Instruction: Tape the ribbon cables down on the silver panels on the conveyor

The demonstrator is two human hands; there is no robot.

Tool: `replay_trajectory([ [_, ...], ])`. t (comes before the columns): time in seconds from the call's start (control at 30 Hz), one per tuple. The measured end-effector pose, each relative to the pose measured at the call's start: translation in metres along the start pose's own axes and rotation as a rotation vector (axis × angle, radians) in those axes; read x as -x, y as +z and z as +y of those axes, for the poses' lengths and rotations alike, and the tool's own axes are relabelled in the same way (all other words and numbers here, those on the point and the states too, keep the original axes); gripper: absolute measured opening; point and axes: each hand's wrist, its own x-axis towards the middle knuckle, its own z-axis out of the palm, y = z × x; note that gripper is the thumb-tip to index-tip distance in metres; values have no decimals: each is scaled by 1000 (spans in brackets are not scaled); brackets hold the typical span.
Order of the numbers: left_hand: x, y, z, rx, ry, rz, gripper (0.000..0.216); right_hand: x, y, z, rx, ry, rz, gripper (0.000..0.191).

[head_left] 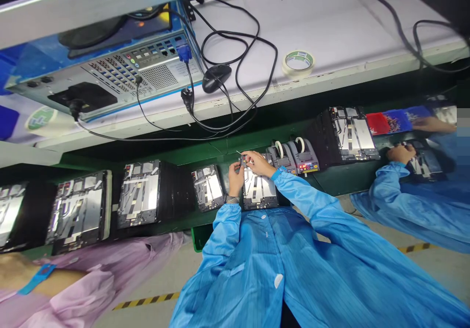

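Observation:
An opened tablet [259, 191], its silver battery and ribbon cables bare, lies in front of me. My left hand [236, 177] is at its upper left corner, fingertips pinched together; whatever is between them is too small to name. From above, my right hand [258, 164] reaches over the same corner with its fingers closed. A thin, pale, pointed tool [238, 152] sticks out to the left of these fingers. Both sets of fingertips nearly meet, so the corner is partly covered. Another opened tablet [207, 187] lies left of my left hand.
Two tape dispensers [295, 157] stand right of the tablet. Stacks of opened tablets [139, 193] line the green bench, with another stack [353, 134] at right. Co-workers' arms work at both sides. Above, a shelf holds a computer [147, 68], mouse [216, 77], tape roll [298, 62] and cables.

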Motion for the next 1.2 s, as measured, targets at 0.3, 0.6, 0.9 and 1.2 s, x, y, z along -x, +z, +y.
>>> replay_trajectory([
  [0.3,-1,3,6,-43,-22,0,24,-6,1,-1,66,32,-31,51],
  [0.6,1,-2,11,-28,-26,-36,21,-9,1,-3,103,28,-33,51],
  [0.9,-9,6,7,-63,-68,14,20,-3,-1,-6,140,67,-21,56],
  [1.2,-13,10,2,-45,-28,30,24,10,-6,-25,39,120,119,57],
])
